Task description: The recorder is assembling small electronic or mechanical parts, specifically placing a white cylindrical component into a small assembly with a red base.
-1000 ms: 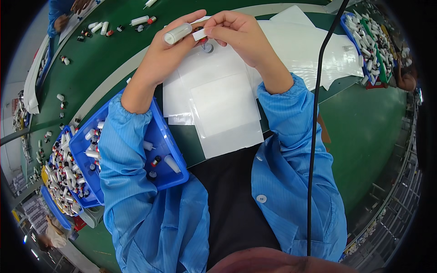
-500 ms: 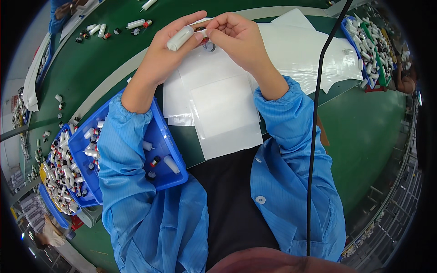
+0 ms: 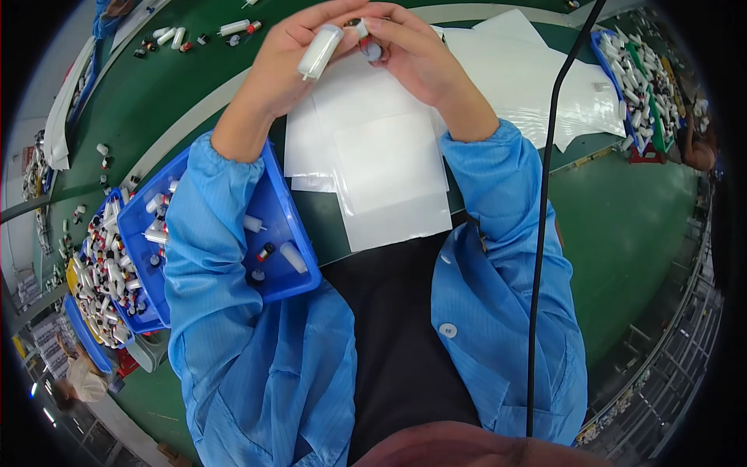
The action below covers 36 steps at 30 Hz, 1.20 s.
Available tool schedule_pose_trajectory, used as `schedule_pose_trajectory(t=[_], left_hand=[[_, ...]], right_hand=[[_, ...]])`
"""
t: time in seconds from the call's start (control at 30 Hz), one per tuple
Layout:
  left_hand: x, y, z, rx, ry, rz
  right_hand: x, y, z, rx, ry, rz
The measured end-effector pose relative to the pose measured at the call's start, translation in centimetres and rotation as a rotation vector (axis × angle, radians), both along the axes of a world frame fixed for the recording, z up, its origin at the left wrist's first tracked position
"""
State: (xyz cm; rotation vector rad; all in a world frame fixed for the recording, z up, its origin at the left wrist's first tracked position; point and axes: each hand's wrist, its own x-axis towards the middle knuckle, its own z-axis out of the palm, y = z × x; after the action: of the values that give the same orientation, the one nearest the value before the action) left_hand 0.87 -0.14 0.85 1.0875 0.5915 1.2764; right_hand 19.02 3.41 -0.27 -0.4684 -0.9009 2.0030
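My left hand (image 3: pixel 282 66) holds a white, clear-ended cylindrical tube (image 3: pixel 320 53) between thumb and fingers, tilted with one end toward me. Close beside it, my right hand (image 3: pixel 426 56) pinches a small white piece (image 3: pixel 361 29) with a dark part at its end. A round grey cap-like piece (image 3: pixel 373 52) with some red at its edge sits under the right fingers. Whether it joins the pinched piece I cannot tell. Both hands are closed and meet above white plastic sheets (image 3: pixel 389 167) on the green table.
A blue tray (image 3: pixel 299 241) with a few tubes and dark-and-red caps lies under my left forearm. Further left stands a heaped bin of tubes (image 3: pixel 101 280). Loose tubes (image 3: pixel 178 37) lie far left. More full trays (image 3: pixel 622 70) stand far right. A black cable (image 3: pixel 547 171) crosses the view.
Both hands have shifted slightly up in the view. The tube has turned to a steeper angle, and more of the grey piece under the right fingers shows.
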Motion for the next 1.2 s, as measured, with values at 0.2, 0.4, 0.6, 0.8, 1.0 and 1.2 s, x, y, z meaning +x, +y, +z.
schedule_pose_trajectory(t=[0.2, 0.4, 0.6, 0.8, 1.0, 1.2], left_hand=[[-7.9, -0.4, 5.6, -0.048, 0.337, 0.333], [-29.6, -2.4, 2.5, -0.11, 1.191, 0.786], [-30.8, -1.9, -2.7, 0.039, 1.753, 0.776], [-28.8, 7.3, -6.6, -0.162, 1.388, 0.907], [-27.5, 10.4, -6.8, -0.411, 1.48, 1.2], [-28.4, 11.2, -6.6, -0.6, 1.576, 0.962]], right_hand=[[1.0, -5.9, 1.8, 0.85, -1.166, 0.121], [-1.0, -11.4, -0.8, 1.345, -1.356, 0.026], [-1.5, -11.3, -1.0, 1.348, -1.344, -0.04], [-1.4, -13.6, 0.0, 1.612, -1.532, -0.116], [-1.7, -13.2, 0.0, 1.474, -1.556, -0.078], [-1.7, -13.5, -0.2, 1.542, -1.547, -0.173]])
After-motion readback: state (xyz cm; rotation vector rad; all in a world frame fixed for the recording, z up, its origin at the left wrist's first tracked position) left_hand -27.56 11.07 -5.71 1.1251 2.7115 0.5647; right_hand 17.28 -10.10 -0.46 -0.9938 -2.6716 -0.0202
